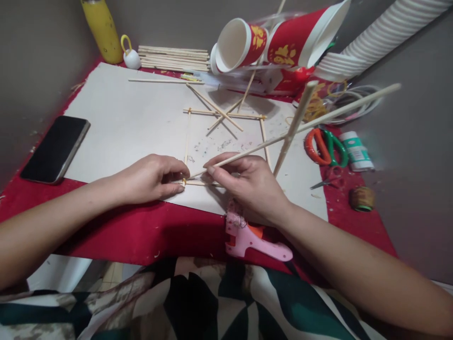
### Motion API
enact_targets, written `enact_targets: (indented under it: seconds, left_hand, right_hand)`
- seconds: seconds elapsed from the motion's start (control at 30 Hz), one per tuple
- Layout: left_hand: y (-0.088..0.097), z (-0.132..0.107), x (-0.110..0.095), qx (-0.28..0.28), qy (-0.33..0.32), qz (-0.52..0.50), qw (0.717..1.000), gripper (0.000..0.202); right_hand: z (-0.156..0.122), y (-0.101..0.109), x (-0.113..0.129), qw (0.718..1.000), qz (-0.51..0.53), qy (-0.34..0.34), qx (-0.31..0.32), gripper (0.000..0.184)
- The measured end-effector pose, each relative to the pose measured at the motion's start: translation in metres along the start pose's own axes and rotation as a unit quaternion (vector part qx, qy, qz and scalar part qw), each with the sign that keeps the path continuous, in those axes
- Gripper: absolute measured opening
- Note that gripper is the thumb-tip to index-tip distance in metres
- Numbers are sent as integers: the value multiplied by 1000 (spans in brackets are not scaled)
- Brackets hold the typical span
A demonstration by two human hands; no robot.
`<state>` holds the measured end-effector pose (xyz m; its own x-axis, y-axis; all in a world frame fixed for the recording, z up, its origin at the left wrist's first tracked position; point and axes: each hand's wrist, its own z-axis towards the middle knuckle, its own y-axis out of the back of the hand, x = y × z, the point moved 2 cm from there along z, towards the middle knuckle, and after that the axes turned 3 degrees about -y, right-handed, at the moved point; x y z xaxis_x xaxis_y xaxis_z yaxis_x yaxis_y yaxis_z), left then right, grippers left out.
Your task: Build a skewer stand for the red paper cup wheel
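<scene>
A square frame of thin wooden sticks [225, 114] lies on the white board, its visible corners tied with small yellowish bands. My left hand [150, 178] pinches the near-left corner of this frame between thumb and fingers. Between the thumb and fingers of my right hand [249, 182] is a long wooden stick [339, 111], slanting up to the right. Its lower end meets the corner by my left fingertips. Another wooden stick [295, 125] rises steeply near the right side and crosses the held one in view. My right hand hides the near-right corner of the frame.
A pink glue gun [260, 245] lies on the red cloth [141, 226] in front. Loose sticks [215, 107] cross at the far side. A phone [56, 148] is left; scissors [318, 146], thread spool [361, 198] right. Red paper cups [292, 40] and a yellow bottle [102, 30] stand behind.
</scene>
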<state>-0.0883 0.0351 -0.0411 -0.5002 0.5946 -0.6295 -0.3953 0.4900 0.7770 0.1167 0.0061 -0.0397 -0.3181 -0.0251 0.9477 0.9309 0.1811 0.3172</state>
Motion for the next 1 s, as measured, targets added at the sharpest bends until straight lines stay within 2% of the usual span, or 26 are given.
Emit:
enact_targets:
  seconds: [0.2,0.7,0.9,1.0]
  left_hand:
    - [-6,2,-1,-1,-18,17,1000,15]
    - [-9,2,0,-17,-24,12,999,12]
    - [-8,1,-2,-20,22,15,999,11]
    - [-8,1,-4,-16,20,18,1000,16]
  right_hand:
    - [0,1,0,1000,-14,7,27,12]
    - [2,3,-5,999,-6,23,32,13]
    - [2,2,-5,999,-6,26,28,14]
    - [2,2,-5,999,6,23,29,14]
